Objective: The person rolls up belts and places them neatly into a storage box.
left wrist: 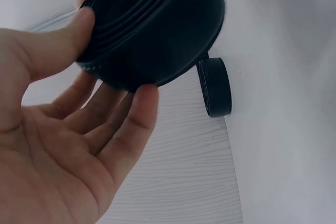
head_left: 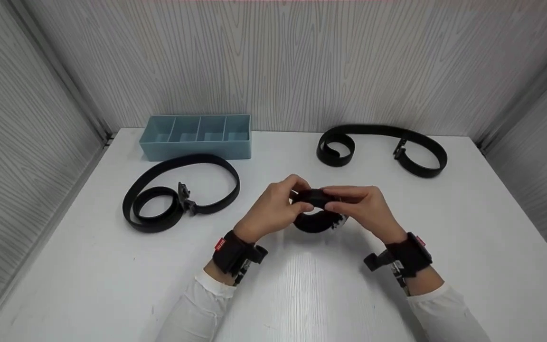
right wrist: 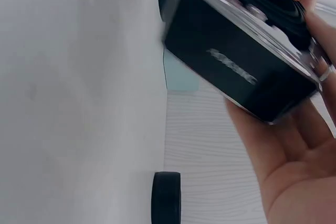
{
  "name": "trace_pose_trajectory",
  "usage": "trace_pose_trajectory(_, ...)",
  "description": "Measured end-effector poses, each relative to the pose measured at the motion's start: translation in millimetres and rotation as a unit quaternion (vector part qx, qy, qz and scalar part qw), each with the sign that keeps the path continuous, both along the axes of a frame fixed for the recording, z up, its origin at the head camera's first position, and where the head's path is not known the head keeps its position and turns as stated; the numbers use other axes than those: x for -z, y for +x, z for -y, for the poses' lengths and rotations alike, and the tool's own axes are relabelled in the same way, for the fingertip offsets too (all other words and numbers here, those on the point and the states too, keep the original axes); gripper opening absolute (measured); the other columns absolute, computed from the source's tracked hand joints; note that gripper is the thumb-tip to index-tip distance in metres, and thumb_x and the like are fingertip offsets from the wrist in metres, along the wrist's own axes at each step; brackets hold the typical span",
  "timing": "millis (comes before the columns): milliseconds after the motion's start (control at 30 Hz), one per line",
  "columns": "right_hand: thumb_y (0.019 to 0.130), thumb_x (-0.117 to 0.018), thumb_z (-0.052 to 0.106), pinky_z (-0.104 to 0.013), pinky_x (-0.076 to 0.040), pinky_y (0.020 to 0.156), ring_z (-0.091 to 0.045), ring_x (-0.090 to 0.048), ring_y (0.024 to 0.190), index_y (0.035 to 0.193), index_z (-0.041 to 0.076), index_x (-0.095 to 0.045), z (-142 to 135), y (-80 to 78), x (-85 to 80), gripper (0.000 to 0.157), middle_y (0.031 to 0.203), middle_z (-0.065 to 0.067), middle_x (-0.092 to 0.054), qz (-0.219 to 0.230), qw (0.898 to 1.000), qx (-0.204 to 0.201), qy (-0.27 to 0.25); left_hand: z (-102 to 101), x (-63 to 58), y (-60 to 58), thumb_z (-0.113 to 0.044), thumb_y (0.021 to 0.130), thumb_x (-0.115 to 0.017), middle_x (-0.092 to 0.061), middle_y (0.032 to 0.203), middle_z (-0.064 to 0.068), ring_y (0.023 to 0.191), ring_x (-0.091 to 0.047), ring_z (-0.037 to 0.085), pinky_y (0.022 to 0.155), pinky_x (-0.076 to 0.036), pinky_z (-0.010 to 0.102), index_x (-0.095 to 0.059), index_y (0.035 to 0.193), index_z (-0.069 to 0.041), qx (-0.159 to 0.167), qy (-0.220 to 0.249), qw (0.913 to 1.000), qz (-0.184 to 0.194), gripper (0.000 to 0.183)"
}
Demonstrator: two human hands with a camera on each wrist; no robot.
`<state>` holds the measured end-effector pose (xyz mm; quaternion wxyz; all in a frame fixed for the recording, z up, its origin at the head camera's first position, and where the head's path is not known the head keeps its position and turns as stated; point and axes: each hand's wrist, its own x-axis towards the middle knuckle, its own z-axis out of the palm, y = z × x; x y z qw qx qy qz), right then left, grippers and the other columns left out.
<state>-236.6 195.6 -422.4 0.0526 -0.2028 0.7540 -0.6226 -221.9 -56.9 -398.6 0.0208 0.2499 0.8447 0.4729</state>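
Between both hands a black belt (head_left: pixel 318 222) is held up over the table, wound into a coil of several layers. My left hand (head_left: pixel 276 206) grips the coil's left side, thumb on the near rim and fingers around the outside, as the left wrist view shows with the coiled belt (left wrist: pixel 157 35). On the other side my right hand (head_left: pixel 363 209) pinches the coil between thumb and fingers. In the right wrist view the belt's buckle (right wrist: pixel 236 56), a dark rectangular plate with a shiny metal edge, faces the camera beside the right hand's fingers.
A second black belt (head_left: pixel 143 190), loosely curled with its buckle inside the loop, lies on the left. Another belt (head_left: pixel 378 129) stands on edge at the back right. Against the back wall sits a blue tray (head_left: pixel 197 151) with several compartments. The white table (head_left: pixel 297 294) has walls around it.
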Motion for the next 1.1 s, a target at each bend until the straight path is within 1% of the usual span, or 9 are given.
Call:
trace_pose_trajectory(133,0.087,-0.085,0.012,-0.030,-0.056,0.094,-0.023,-0.067,0.122,0.128,0.010,-0.075,0.2,-1.5,2.1,0.042,0.131,-0.008,-0.072,-0.023,0.999,0.017,-0.029,0.1,0.6,-0.3,-0.018,0.098,-0.074,-0.070,0.117,0.005,0.092,-0.068,0.019,0.078,-0.053,0.033,-0.061,0.124,-0.010,-0.027,0.042,0.9986,-0.017,0.031)
trace_pose_trajectory(233,0.087,-0.085,0.012,-0.027,-0.057,0.087,-0.020,-0.069,0.109,0.130,0.011,-0.074,-1.0,-2.8,3.2,0.045,0.125,-0.009,-0.073,-0.029,0.999,0.021,-0.023,0.1,1.0,-0.4,-0.016,0.098,-0.074,-0.070,0.116,0.007,0.086,-0.069,0.021,0.076,-0.054,0.032,-0.061,0.124,-0.009,-0.036,0.065,0.9971,-0.018,0.030)
trace_pose_trajectory(333,0.085,-0.087,0.014,-0.026,-0.056,0.077,-0.018,-0.069,0.093,0.127,0.012,-0.076,-2.4,-3.6,3.4,0.043,0.116,-0.010,-0.075,-0.027,0.999,0.026,-0.012,0.3,1.7,-0.5,-0.016,0.098,-0.074,-0.070,0.116,0.007,0.087,-0.070,0.019,0.076,-0.054,0.031,-0.061,0.124,-0.009,-0.031,0.071,0.9970,-0.008,0.030)
trace_pose_trajectory(467,0.083,-0.089,0.016,-0.025,-0.056,0.073,-0.019,-0.069,0.090,0.123,0.013,-0.078,-4.1,-4.6,3.2,0.041,0.112,-0.010,-0.076,-0.021,0.999,0.029,0.006,2.2,0.2,-0.9,-0.018,0.099,-0.073,-0.068,0.121,0.005,0.101,-0.069,0.017,0.083,-0.054,0.033,-0.058,0.125,-0.009,-0.014,0.052,0.9985,0.013,0.032)
trace_pose_trajectory(633,0.083,-0.089,0.014,-0.027,-0.058,0.076,-0.023,-0.072,0.096,0.123,0.012,-0.078,-6.0,-4.7,1.7,0.042,0.118,-0.008,-0.077,-0.021,0.999,0.007,0.024,3.9,-4.1,0.2,-0.022,0.100,-0.072,-0.066,0.125,0.003,0.113,-0.064,0.020,0.091,-0.053,0.037,-0.055,0.125,-0.012,0.014,-0.008,0.9995,0.026,0.033)
trace_pose_trajectory(767,0.082,-0.089,0.013,-0.026,-0.058,0.071,-0.020,-0.071,0.089,0.123,0.012,-0.078,-6.9,-4.3,1.8,0.043,0.118,-0.008,-0.076,-0.020,0.999,-0.016,0.038,1.5,-6.1,1.0,-0.026,0.099,-0.073,-0.069,0.122,0.001,0.111,-0.064,0.017,0.090,-0.053,0.036,-0.059,0.126,-0.014,0.034,-0.049,0.9982,0.007,0.033)
trace_pose_trajectory(867,0.082,-0.090,0.013,-0.025,-0.057,0.068,-0.020,-0.071,0.088,0.123,0.013,-0.078,-6.7,-3.9,2.8,0.043,0.119,-0.008,-0.076,-0.015,0.999,-0.026,0.043,1.0,-6.4,1.7,-0.023,0.099,-0.074,-0.070,0.119,0.000,0.108,-0.066,0.015,0.087,-0.053,0.035,-0.062,0.125,-0.016,0.046,-0.061,0.9970,-0.012,0.030)
trace_pose_trajectory(1000,0.081,-0.090,0.013,-0.025,-0.058,0.069,-0.022,-0.073,0.093,0.122,0.013,-0.078,-4.9,-3.4,4.7,0.044,0.119,-0.008,-0.076,-0.008,0.999,-0.020,0.041,0.9,-5.0,2.0,-0.021,0.098,-0.075,-0.073,0.116,0.000,0.102,-0.068,0.015,0.081,-0.053,0.034,-0.067,0.119,-0.015,0.045,-0.058,0.9967,-0.036,0.023)
trace_pose_trajectory(1100,0.081,-0.090,0.012,-0.025,-0.058,0.073,-0.022,-0.072,0.098,0.126,0.012,-0.077,-2.7,-3.5,7.1,0.046,0.122,-0.008,-0.075,-0.015,0.999,-0.010,0.040,0.8,-3.6,2.3,-0.022,0.097,-0.076,-0.074,0.115,0.001,0.099,-0.069,0.014,0.079,-0.055,0.032,-0.069,0.113,-0.014,0.033,-0.052,0.9968,-0.052,0.019)
